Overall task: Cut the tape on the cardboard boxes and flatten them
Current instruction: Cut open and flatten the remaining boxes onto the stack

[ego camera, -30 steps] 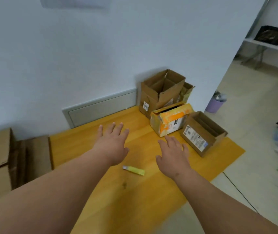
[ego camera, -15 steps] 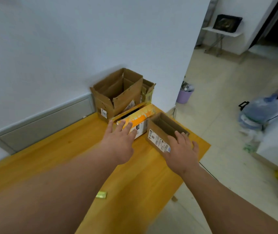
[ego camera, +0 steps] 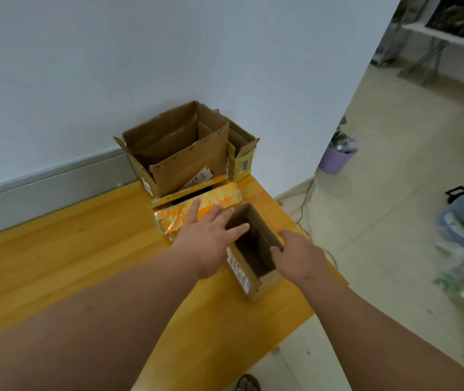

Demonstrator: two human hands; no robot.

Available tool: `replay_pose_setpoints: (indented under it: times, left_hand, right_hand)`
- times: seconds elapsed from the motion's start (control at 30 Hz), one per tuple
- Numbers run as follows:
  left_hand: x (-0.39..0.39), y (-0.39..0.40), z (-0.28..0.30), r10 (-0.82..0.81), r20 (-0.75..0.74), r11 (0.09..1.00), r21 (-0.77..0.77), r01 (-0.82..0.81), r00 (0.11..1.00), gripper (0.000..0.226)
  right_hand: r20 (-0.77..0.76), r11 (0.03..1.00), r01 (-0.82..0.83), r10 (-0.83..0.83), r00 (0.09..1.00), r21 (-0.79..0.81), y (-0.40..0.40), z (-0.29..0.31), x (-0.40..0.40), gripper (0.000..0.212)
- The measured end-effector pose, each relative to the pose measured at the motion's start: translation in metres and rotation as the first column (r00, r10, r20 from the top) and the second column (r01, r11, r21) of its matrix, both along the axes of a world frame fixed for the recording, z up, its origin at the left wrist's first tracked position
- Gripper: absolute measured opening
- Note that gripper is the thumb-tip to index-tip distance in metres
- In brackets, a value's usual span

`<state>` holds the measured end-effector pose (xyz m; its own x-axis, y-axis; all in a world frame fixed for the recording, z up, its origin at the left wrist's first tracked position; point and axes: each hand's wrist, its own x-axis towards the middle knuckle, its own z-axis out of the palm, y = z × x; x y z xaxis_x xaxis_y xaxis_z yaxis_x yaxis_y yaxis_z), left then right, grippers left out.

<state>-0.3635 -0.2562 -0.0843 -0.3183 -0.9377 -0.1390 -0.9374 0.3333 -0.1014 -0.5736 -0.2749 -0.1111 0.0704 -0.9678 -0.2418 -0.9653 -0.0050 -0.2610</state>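
— Item, location? Small open-topped brown cardboard box [ego camera: 253, 252], near right edge of yellow wooden table [ego camera: 84, 249], beside orange printed carton [ego camera: 197, 213]; placed within reach, likely for lifting.

— Grip? Right hand [ego camera: 298, 255] clasping far wall, fingertips hooked over rim. Left hand [ego camera: 208, 238] spread flat, fingers straight above near rim, holding nothing; contact unclear.

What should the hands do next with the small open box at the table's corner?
Probably close both hands on the small box and lift it toward you. The right hand already curls over its far wall, and the left hand lies flat, fingers out over the near rim. No cutter is in view, so bring the box in first.
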Motion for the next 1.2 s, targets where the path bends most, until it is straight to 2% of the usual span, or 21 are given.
replay_pose_setpoints:
  times: [0.07, 0.17, 0.3, 0.4, 0.47, 0.57, 0.7, 0.77, 0.83, 0.9, 0.97, 1.1, 1.2]
  left_hand:
    - [-0.010, -0.004, -0.001, -0.008, 0.030, 0.999, 0.034, 0.007, 1.000, 0.058]
    - [-0.020, -0.009, 0.004, 0.024, 0.059, 0.995, 0.093, -0.029, 0.998, 0.037]
    - [-0.021, -0.016, 0.019, 0.079, 0.061, 0.987, 0.138, -0.087, 0.995, 0.031]
    - [-0.019, -0.018, 0.033, 0.126, -0.046, 0.982, 0.147, -0.118, 0.991, 0.027]
    - [-0.015, -0.015, 0.042, 0.145, -0.138, 0.982, 0.139, -0.126, 0.980, 0.024]
    - [-0.001, -0.005, 0.058, 0.196, -0.215, 0.970, 0.189, -0.156, 0.957, 0.021]
    - [0.033, 0.028, 0.083, 0.233, -0.257, 0.964, 0.192, -0.187, 0.938, 0.022]
    - [0.059, 0.052, 0.095, 0.270, -0.272, 0.957, 0.179, -0.226, 0.924, 0.021]
    - [0.091, 0.081, 0.103, 0.330, -0.281, 0.941, 0.171, -0.291, 0.901, 0.017]
    - [0.130, 0.112, 0.105, 0.420, -0.305, 0.907, 0.178, -0.382, 0.855, 0.014]
    - [0.172, 0.145, 0.102, 0.522, -0.335, 0.853, 0.204, -0.481, 0.784, 0.016]
    - [0.244, 0.209, 0.087, 0.695, -0.377, 0.714, 0.261, -0.650, 0.612, 0.009]
    - [0.279, 0.243, 0.077, 0.780, -0.360, 0.616, 0.298, -0.729, 0.512, 0.009]
  right_hand:
    - [0.010, 0.997, -0.066, 0.066, 0.998, 0.036, -0.010, -0.003, -0.002, 0.034]
    - [0.075, 0.995, -0.096, 0.093, 0.993, 0.031, -0.020, -0.002, -0.004, 0.028]
    - [0.104, 0.994, -0.102, 0.106, 0.989, -0.041, -0.032, 0.009, -0.003, 0.024]
    - [0.207, 0.998, -0.020, 0.030, 0.978, -0.051, -0.039, 0.023, -0.005, 0.027]
    - [0.335, 0.996, 0.092, -0.084, 0.938, -0.009, -0.041, 0.033, -0.006, 0.027]
    - [0.539, 0.972, 0.225, -0.227, 0.811, 0.071, -0.035, 0.052, -0.004, 0.035]
    - [0.661, 0.966, 0.247, -0.231, 0.714, 0.070, 0.000, 0.074, 0.026, 0.049]
    - [0.697, 0.977, 0.201, -0.189, 0.692, 0.066, 0.024, 0.083, 0.054, 0.055]
    - [0.726, 0.991, 0.101, -0.131, 0.675, 0.084, 0.050, 0.091, 0.086, 0.050]
    - [0.765, 0.992, -0.018, -0.084, 0.639, 0.124, 0.075, 0.097, 0.122, 0.045]
    - [0.798, 0.971, -0.143, -0.070, 0.599, 0.193, 0.098, 0.098, 0.159, 0.049]
    - [0.761, 0.879, -0.348, -0.026, 0.648, 0.327, 0.135, 0.090, 0.229, 0.106]
    - [0.719, 0.802, -0.467, 0.069, 0.692, 0.373, 0.152, 0.084, 0.270, 0.128]
